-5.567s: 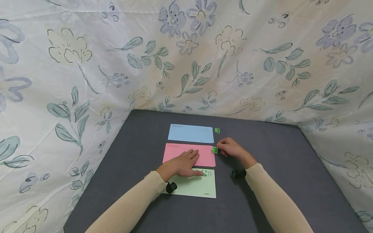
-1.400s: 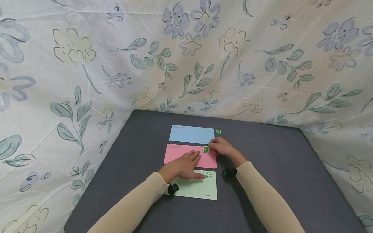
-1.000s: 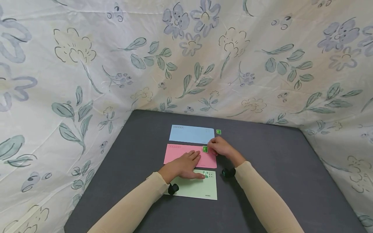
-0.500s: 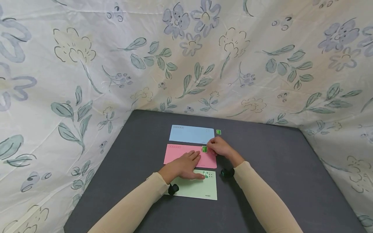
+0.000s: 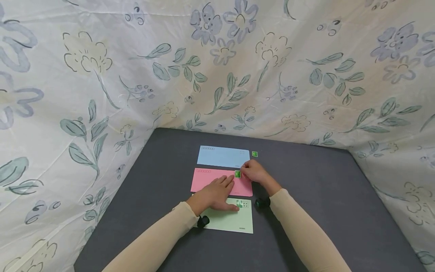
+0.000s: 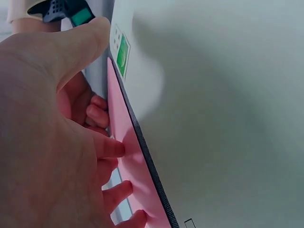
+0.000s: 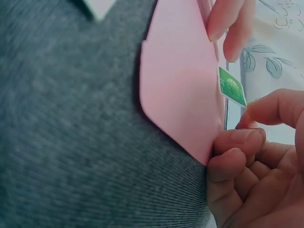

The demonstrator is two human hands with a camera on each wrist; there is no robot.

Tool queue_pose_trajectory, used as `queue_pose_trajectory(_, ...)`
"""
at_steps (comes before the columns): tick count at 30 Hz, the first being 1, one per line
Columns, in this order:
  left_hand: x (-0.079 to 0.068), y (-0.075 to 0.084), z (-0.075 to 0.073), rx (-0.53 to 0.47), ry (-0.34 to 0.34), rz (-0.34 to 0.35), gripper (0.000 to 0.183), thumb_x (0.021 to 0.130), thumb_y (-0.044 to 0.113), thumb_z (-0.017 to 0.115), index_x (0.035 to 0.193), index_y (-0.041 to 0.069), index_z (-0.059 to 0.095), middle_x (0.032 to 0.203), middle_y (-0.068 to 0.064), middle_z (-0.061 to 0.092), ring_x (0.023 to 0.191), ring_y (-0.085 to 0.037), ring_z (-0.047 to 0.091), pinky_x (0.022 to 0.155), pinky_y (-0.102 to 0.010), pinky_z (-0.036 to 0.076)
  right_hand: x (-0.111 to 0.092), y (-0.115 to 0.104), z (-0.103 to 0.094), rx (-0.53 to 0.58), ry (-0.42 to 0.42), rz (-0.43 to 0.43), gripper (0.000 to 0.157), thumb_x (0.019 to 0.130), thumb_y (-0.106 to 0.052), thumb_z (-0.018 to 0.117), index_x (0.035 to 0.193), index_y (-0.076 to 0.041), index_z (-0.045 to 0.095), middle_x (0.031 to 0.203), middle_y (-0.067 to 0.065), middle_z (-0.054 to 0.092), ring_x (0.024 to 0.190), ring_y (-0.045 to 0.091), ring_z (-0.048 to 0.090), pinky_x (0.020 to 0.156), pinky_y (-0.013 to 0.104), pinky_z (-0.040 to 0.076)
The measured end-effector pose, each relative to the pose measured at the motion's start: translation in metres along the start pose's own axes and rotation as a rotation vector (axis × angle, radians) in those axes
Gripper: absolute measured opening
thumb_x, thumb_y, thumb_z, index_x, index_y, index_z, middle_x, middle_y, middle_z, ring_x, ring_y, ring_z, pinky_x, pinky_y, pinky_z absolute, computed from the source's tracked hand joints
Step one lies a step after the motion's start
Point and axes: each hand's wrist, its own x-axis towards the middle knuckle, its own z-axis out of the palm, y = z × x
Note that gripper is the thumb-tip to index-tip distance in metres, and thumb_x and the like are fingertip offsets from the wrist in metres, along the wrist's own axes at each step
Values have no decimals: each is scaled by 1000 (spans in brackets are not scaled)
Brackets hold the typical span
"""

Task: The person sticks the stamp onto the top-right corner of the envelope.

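Observation:
A pink envelope (image 5: pixel 244 187) lies between a blue one and a light green envelope (image 5: pixel 231 222). My left hand (image 5: pixel 217 195) rests with fingers spread on the pink envelope, its thumb over the green envelope. At the pink envelope's upper right, my right hand (image 5: pixel 254 172) pinches a small green stamp (image 5: pixel 237 174) by its edge between thumb and forefinger. In the right wrist view the stamp (image 7: pixel 231 88) stands tilted, and the curled lower fingers (image 7: pixel 228 164) touch the envelope's edge. A green stamp (image 6: pixel 123 54) sits on the green envelope near its printed squares.
The blue envelope (image 5: pixel 222 156) lies at the back, with another green stamp (image 5: pixel 255 154) on the dark table (image 5: pixel 316 181) just right of it. Floral cloth (image 5: pixel 204 94) hangs behind and beside the table. Each wrist wears a small black camera (image 5: pixel 263 203).
My right hand has carried the stamp left from the pink envelope's right edge to over its upper right part, moving only slightly in the last second. The left hand has stayed nearly still.

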Motion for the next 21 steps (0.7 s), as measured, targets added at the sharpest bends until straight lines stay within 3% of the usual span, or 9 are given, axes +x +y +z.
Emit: queue_pose_trajectory(21,3,6,-5,75,-7,-33,104,94,78,61,170,11,38,178,-2,27,163,-29,26,129,-47,28,-1,-5,7,-95,60,24,21,103,-15,63,93,-3,77,80,10,63,71,23,59,57,30,46)
